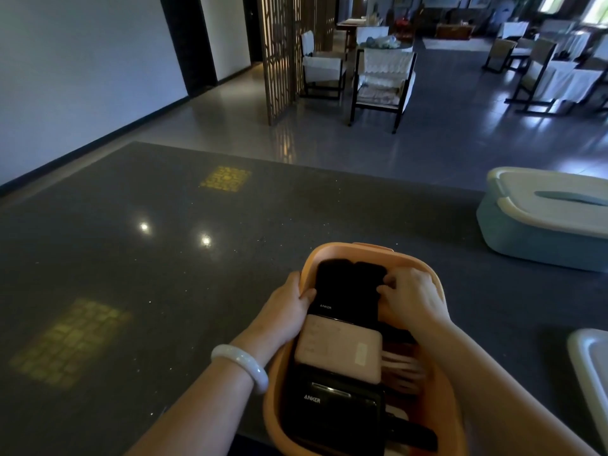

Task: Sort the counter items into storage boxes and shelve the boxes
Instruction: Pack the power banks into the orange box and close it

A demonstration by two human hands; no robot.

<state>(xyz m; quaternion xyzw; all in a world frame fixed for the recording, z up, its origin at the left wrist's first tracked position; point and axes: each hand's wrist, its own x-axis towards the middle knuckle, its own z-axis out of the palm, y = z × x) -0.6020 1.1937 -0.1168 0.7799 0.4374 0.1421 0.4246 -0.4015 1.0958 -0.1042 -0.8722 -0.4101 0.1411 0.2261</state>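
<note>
Box: orange storage box on the dark tabletop, at the near edge, lid off.
Contents: black power bank at the far end, white power bank in the middle, another black power bank nearest (both black ones marked ANKER).
Left hand: grips the box's left rim, thumb inside.
Right hand: inside the box, curled fingers on the far black power bank.
Nearby: lidded blue box far right; white lid at the right edge.

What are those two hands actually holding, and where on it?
The left hand grips the orange storage box by its left rim. The right hand's curled fingers press on a black Anker power bank inside; a real grip cannot be told.
</note>
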